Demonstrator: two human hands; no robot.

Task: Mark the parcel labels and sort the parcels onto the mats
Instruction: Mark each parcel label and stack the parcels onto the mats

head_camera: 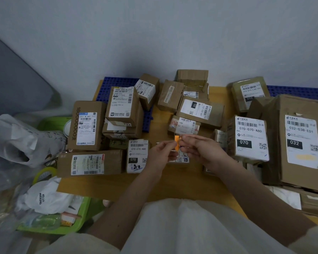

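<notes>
Both hands meet over the middle of the wooden table (173,187). My left hand (162,153) and my right hand (200,149) each pinch an end of a small orange marker (176,143), held upright between them. Directly below them lies a small parcel (182,158), mostly hidden by the hands. Many cardboard parcels with white labels surround them: a "070" parcel (137,155) just left, a "122" parcel (200,110) behind, a "070" parcel (251,138) and a large "032" parcel (301,142) at the right. Blue grid mats (117,83) lie at the back left and back right (290,90).
A green tray (70,230) with plastic bags and small items stands at the lower left, a tape roll (44,173) beside it. A crumpled white bag (17,140) lies at the left. The wall closes the far side behind the parcels.
</notes>
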